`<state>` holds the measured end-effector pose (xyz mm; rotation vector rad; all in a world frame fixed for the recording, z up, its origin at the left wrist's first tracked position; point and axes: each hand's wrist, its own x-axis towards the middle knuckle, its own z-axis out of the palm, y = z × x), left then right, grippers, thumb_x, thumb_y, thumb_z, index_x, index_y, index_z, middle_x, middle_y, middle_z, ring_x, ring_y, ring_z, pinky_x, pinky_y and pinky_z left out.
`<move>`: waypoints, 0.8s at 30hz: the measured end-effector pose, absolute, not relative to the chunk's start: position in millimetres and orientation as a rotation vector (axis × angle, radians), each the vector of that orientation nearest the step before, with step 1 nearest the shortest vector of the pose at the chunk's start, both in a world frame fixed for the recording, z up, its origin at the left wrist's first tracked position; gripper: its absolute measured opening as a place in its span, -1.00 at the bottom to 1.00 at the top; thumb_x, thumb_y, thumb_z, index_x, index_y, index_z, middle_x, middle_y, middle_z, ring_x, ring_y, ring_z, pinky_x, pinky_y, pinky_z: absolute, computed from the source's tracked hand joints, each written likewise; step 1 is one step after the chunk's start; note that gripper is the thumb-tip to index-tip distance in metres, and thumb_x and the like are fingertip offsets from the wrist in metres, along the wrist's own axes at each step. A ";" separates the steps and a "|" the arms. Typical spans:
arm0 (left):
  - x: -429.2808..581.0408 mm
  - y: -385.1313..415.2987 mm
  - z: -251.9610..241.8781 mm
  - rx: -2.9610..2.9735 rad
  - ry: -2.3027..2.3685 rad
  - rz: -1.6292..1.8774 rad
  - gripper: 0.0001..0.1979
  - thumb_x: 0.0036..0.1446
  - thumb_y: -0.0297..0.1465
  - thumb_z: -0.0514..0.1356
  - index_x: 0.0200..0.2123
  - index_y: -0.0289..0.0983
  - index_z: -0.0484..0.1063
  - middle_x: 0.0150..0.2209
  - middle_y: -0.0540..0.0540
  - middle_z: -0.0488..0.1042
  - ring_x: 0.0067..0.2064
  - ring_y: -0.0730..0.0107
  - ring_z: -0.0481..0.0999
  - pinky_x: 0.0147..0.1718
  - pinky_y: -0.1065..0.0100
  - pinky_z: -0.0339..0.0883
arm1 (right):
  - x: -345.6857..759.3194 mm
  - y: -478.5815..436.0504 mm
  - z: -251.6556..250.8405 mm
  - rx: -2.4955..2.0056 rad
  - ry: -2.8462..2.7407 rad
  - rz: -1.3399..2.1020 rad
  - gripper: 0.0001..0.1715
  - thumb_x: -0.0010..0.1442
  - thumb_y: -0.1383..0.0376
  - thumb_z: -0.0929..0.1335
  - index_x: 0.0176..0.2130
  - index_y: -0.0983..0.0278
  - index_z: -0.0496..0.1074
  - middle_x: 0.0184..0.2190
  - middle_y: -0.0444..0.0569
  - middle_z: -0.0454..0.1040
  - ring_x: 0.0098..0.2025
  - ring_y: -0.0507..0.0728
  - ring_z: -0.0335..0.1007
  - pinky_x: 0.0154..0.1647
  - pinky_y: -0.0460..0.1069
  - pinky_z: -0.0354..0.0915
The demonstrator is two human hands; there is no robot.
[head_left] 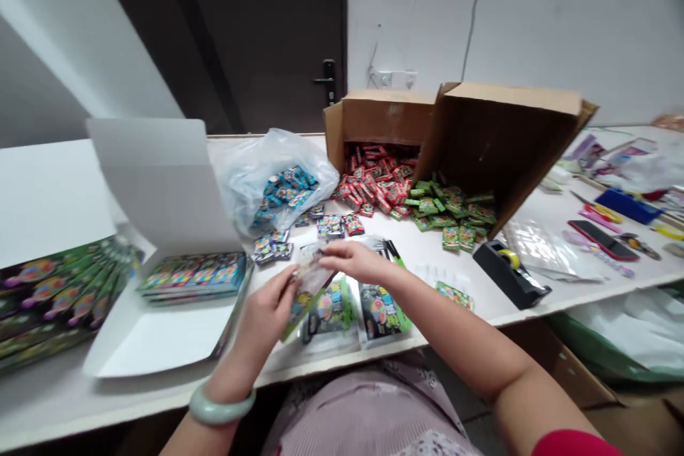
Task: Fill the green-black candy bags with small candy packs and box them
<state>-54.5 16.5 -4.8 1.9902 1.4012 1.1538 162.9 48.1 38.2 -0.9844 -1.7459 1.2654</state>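
Observation:
My left hand [264,310] grips the side of a clear-fronted plastic bag [306,292] with green and colourful print, held tilted above the table. At the bag's upper end, the fingers of my right hand [357,261] are closed on its edge; motion blurs the fingertips. Under my hands lie two more printed bags, one green and black [328,310] and one black with a colourful round print [382,310]. Small blue-purple boxes [272,248] and a few mixed small packs [334,226] sit just beyond my hands.
An open white carton [165,342] holds stacked printed packs [195,276] at left. Behind are a plastic bag of blue packs [288,189], red packs [377,182] and green packs [454,210] spilling from cardboard boxes [502,149]. A tape dispenser [510,274] and phone [603,240] lie right.

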 end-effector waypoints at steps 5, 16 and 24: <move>-53.9 16.8 2.2 1.315 1.249 1.312 -0.53 -0.02 -0.19 0.29 -0.05 -0.32 0.49 -0.10 -0.18 0.58 -0.09 0.10 0.56 -0.11 0.20 0.44 | 153.9 23.2 27.2 -1.002 -1.444 1.059 -0.28 -0.02 0.18 0.47 0.12 0.17 0.28 0.15 0.09 0.33 0.19 0.22 0.21 0.16 0.15 0.18; -48.8 0.5 -13.1 0.916 0.850 1.146 -0.57 -0.08 -0.27 0.38 -0.12 -0.30 0.47 -0.31 -0.08 0.59 -0.30 0.33 0.55 -0.27 0.34 0.42 | 132.4 12.9 -0.6 -1.045 -1.214 1.447 -0.52 -0.17 0.04 0.51 -0.53 0.25 0.24 -0.63 -0.27 0.30 -0.55 -0.03 0.25 -0.47 -0.08 0.25; -44.5 -23.5 -41.4 0.897 1.019 1.200 -0.71 -0.03 -0.28 0.36 -0.27 -0.33 0.48 -0.44 0.00 0.53 -0.41 0.45 0.47 -0.36 0.44 0.35 | 134.4 3.8 -12.8 -1.170 -1.420 1.481 -0.58 -0.11 0.03 0.46 -0.46 0.25 0.28 -0.55 -0.23 0.29 -0.50 -0.01 0.19 -0.47 -0.08 0.18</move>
